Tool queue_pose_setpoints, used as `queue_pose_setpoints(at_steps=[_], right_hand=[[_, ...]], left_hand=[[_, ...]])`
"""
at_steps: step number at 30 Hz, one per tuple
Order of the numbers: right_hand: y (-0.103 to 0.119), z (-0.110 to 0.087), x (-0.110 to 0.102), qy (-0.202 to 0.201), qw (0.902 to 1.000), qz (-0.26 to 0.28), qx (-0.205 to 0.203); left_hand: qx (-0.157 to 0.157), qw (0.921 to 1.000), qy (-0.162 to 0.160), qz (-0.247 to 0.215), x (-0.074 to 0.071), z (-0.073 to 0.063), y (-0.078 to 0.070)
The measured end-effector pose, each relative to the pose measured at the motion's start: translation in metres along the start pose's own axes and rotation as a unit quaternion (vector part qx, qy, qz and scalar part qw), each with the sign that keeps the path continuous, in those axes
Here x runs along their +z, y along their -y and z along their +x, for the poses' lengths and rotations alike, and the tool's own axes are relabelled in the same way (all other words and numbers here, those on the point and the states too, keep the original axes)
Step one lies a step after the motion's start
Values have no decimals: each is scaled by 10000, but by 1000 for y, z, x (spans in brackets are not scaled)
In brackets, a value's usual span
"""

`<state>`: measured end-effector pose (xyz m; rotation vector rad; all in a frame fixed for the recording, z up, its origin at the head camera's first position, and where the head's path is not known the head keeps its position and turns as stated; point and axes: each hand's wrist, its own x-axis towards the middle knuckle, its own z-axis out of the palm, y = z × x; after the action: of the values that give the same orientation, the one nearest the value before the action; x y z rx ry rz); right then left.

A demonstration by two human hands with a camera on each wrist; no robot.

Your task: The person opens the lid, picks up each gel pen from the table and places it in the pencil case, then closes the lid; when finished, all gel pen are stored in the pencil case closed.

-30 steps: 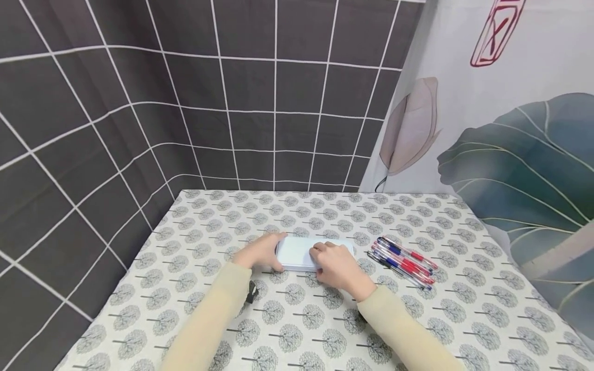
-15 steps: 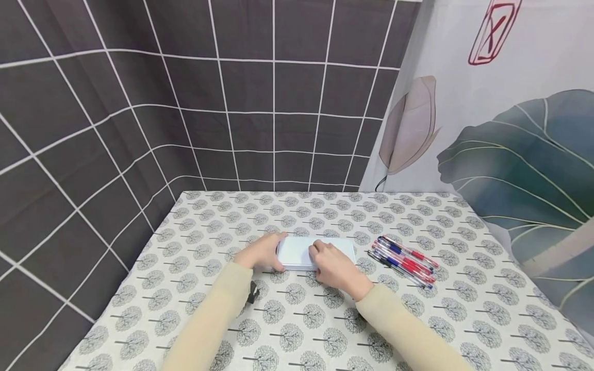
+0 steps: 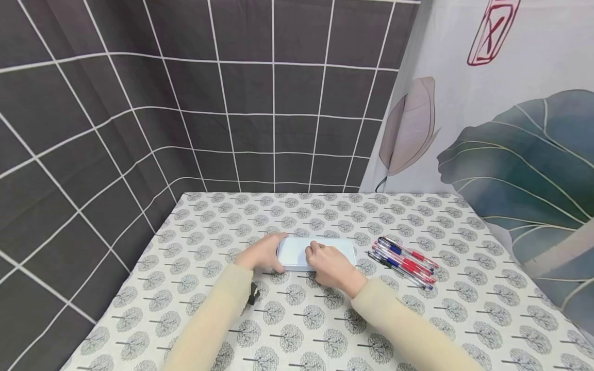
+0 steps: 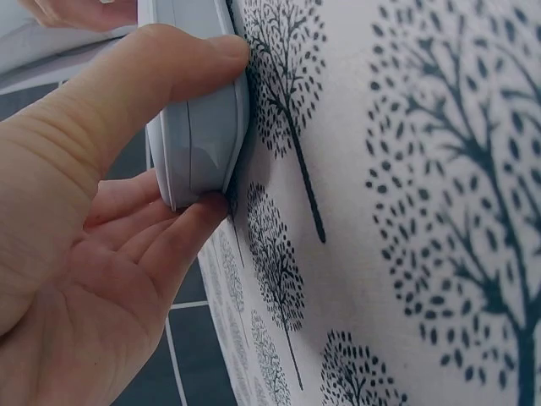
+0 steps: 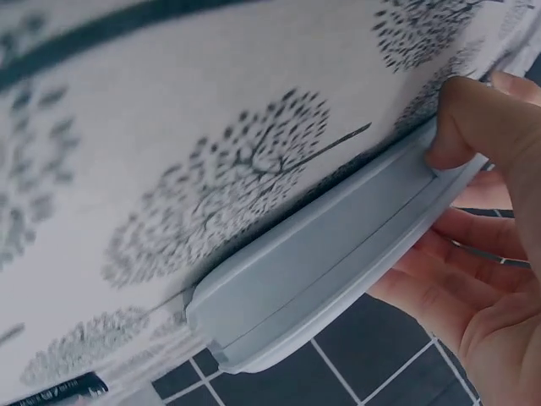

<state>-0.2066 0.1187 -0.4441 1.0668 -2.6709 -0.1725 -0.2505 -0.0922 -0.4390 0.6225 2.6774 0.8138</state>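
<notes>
A flat, pale blue-white pencil case point(image 3: 294, 249) lies lengthwise on the cloth, its lid side up. My left hand point(image 3: 262, 253) grips its left end, thumb on the near side and fingers round the far corner. A thin seam runs along the side of the case point(image 4: 199, 139) in the left wrist view. My right hand point(image 3: 330, 266) holds the case near its middle. The right wrist view has the right thumb point(image 5: 461, 123) pressing the near side while the curled fingers lie over the top. The case appears closed; its contents are hidden.
Several pens point(image 3: 403, 262) with red, blue and black parts lie in a loose bunch right of the case. A tree-print cloth point(image 3: 306, 330) covers the table. A dark gridded curtain point(image 3: 250, 131) hangs behind and to the left, a white printed one point(image 3: 417, 123) to the right.
My right hand has shifted slightly left along the case. The left hand keeps its grip on the left end, and the case and pens stay about where they were.
</notes>
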Motion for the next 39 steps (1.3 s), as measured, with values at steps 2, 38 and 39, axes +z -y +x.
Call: queue_pose_setpoints(at_steps=[2,38,39], right_hand=[[-1,0,1,-30,10000,-15,-39],[0,6,-7,118,9990,-307,-295],[-1,5,-8,134,9993,-243,-258]], left_hand=[[25,10000,-4,-19,0,1,2],[154,9999,15,47,-1,9,9],[156,9999,33,58,-1,9,10]])
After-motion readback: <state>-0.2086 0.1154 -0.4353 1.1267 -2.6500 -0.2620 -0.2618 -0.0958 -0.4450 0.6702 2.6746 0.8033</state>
